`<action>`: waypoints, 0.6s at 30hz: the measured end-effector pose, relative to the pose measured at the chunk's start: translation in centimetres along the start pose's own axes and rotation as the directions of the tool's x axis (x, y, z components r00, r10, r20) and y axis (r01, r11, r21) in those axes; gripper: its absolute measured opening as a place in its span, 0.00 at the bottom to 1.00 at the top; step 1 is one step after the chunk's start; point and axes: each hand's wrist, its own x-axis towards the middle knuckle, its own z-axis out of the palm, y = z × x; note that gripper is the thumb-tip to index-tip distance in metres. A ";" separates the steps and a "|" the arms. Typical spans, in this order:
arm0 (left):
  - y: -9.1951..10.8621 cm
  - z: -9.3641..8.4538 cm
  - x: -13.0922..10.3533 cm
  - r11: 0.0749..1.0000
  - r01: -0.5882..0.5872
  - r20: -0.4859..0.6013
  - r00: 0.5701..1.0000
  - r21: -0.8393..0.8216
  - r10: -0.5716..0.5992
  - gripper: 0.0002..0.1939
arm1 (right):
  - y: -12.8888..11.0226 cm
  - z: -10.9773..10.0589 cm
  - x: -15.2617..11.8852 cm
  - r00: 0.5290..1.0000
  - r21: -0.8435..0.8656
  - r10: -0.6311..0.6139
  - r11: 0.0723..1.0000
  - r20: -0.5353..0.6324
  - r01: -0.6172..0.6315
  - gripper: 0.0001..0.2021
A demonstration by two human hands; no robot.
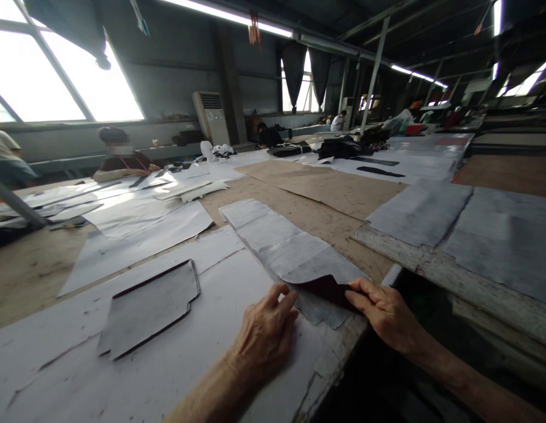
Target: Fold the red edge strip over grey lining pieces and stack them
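A stack of long, flexible sheet pieces (290,249), pale grey on top, runs away from me along the table. At its near end the top sheet's corner is lifted and folded back, baring a dark maroon underside (328,289). My right hand (382,308) pinches that corner between thumb and fingers. Beside the near left edge of the stack, my left hand (266,329) is loosely curled, its fingers a little apart and nothing visible in them. Another grey sheet lies beneath the raised corner. To the left rests a separate stack of cut grey pieces (151,308) with dark edges.
White paper (220,294) covers the near table, its edge worn. A dark gap (422,305) separates this table from a rough-edged one carrying more grey sheets (502,235). Brown board (325,182) lies farther back. A person (123,155) sits across the table; others are farther off.
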 end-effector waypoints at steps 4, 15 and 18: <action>0.3 0.0 0.7 0.990 0.099 0.119 0.987 0.102 -0.111 0.18 | -0.6 0.5 -0.2 0.974 -0.168 -0.223 0.960 0.029 0.225 0.07; 1.3 0.0 0.4 0.958 0.228 0.148 0.956 0.175 -0.255 0.21 | 1.3 1.3 2.7 0.991 -0.136 -0.131 0.982 -0.012 0.128 0.19; 1.1 0.4 0.3 0.953 0.258 0.161 0.945 0.160 -0.283 0.23 | 2.3 0.5 3.7 0.998 -0.084 -0.039 0.996 -0.047 0.035 0.17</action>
